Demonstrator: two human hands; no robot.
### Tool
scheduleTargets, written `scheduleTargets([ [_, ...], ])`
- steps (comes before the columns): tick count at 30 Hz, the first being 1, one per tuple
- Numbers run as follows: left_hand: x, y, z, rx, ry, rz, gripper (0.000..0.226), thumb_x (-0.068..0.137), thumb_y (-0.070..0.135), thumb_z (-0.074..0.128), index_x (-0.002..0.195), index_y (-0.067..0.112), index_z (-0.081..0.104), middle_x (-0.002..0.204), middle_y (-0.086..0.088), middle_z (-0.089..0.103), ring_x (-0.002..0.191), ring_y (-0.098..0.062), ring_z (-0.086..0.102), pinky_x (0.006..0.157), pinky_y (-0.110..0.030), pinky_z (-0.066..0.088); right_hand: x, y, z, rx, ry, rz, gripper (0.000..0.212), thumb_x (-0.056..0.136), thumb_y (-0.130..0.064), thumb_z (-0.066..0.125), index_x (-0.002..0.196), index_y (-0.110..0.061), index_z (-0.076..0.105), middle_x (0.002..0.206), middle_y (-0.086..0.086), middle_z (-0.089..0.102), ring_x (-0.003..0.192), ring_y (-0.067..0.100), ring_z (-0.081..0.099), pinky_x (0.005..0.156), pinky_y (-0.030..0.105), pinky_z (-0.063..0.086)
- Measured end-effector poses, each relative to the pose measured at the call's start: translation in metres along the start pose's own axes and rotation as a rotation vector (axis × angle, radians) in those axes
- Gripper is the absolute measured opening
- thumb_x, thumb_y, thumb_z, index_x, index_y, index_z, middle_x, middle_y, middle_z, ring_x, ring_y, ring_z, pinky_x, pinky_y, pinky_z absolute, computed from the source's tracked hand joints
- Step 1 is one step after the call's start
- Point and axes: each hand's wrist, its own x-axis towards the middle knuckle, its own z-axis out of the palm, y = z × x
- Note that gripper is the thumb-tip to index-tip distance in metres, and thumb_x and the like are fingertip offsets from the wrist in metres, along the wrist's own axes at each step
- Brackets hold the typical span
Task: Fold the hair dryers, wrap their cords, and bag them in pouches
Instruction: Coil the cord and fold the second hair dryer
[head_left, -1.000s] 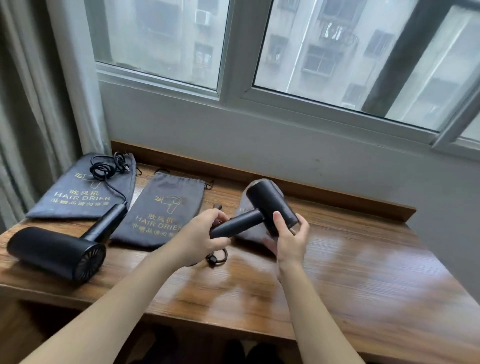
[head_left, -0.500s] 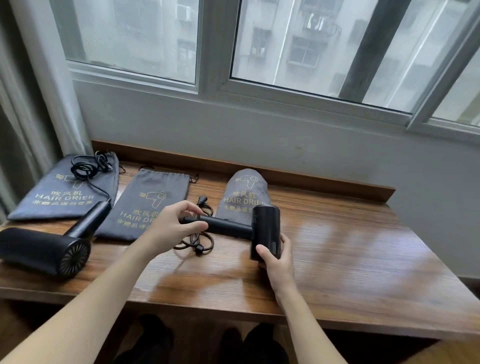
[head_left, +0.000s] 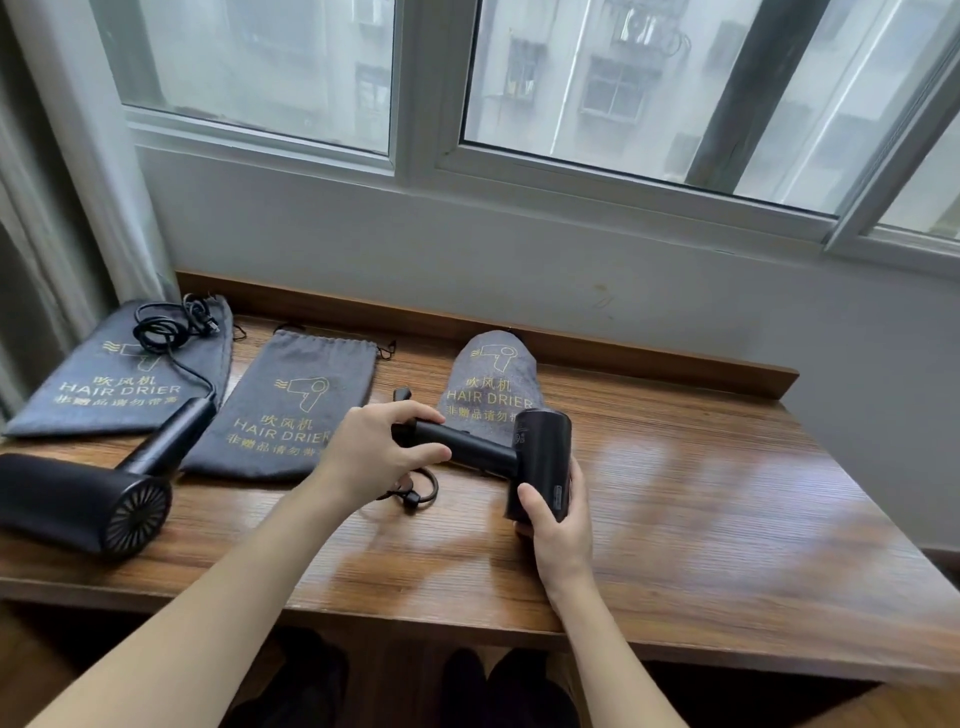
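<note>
A person's left hand (head_left: 382, 457) grips the handle of a black dryer (head_left: 511, 457) while the right hand (head_left: 556, 519) clasps its barrel, held just above a wooden desk (head_left: 701, 519) before three grey pouches (head_left: 291, 405).

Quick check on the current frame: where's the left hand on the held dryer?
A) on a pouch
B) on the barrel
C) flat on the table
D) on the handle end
D: the left hand curls round the handle end of the held hair dryer, while the right hand holds its barrel above the table.
</note>
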Motion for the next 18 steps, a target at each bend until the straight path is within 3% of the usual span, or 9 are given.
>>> scheduleTargets([
  [4,-0.01,-0.007,0.007,-0.06,0.052,-0.022,0.027,0.072,0.026,0.086,0.095,0.031,0.073,0.083,-0.003,0.068,0.057,-0.009,0.065,0.054,-0.015,0.05,0.0,0.005,0.004,-0.009,0.028,-0.016,0.077,0.07,-0.061,0.066,0.141,-0.046,0.041,0.133,-0.016,0.056,0.122,0.01,0.054,0.1,0.043,0.051],
  [6,-0.006,-0.009,0.003,-0.029,0.013,-0.039,0.028,0.072,0.028,0.086,0.097,0.03,0.074,0.086,-0.001,0.069,0.067,-0.009,0.066,0.063,-0.023,0.056,0.001,0.006,0.004,-0.006,0.02,-0.015,0.076,0.069,-0.061,0.067,0.14,-0.052,0.04,0.132,-0.019,0.056,0.121,0.009,0.054,0.098,0.048,0.053],
  [8,0.005,-0.01,-0.006,-0.049,-0.101,-0.075,0.028,0.074,0.025,0.085,0.099,0.028,0.074,0.089,-0.004,0.07,0.064,-0.008,0.067,0.06,-0.025,0.057,0.0,0.005,0.003,0.007,-0.004,-0.02,0.072,0.069,-0.057,0.069,0.135,-0.061,0.04,0.132,-0.022,0.055,0.121,0.007,0.054,0.098,0.048,0.052],
  [11,0.018,-0.008,-0.019,-0.043,-0.252,-0.093,0.029,0.077,0.018,0.083,0.104,0.024,0.075,0.087,-0.007,0.07,0.054,-0.007,0.065,0.053,-0.02,0.051,-0.002,0.002,-0.002,0.023,-0.047,-0.026,0.072,0.067,-0.051,0.073,0.128,-0.068,0.039,0.13,-0.024,0.054,0.121,0.005,0.053,0.099,0.041,0.052],
  [15,0.027,-0.004,-0.028,-0.066,-0.357,-0.131,0.029,0.078,0.012,0.081,0.104,0.023,0.075,0.08,-0.008,0.071,0.05,-0.015,0.062,0.049,-0.024,0.051,-0.001,0.003,-0.008,0.026,-0.107,-0.027,0.084,0.065,-0.044,0.074,0.142,-0.051,0.041,0.134,-0.018,0.055,0.122,0.001,0.052,0.102,0.033,0.047],
  [18,0.036,-0.003,-0.037,-0.015,-0.506,-0.16,0.027,0.078,0.009,0.08,0.101,0.022,0.077,0.082,-0.001,0.07,0.053,-0.017,0.063,0.054,-0.028,0.054,-0.002,0.004,-0.01,-0.043,-0.2,-0.055,0.088,0.062,-0.041,0.075,0.143,-0.048,0.042,0.127,-0.024,0.057,0.112,-0.007,0.055,0.089,0.021,0.045],
])
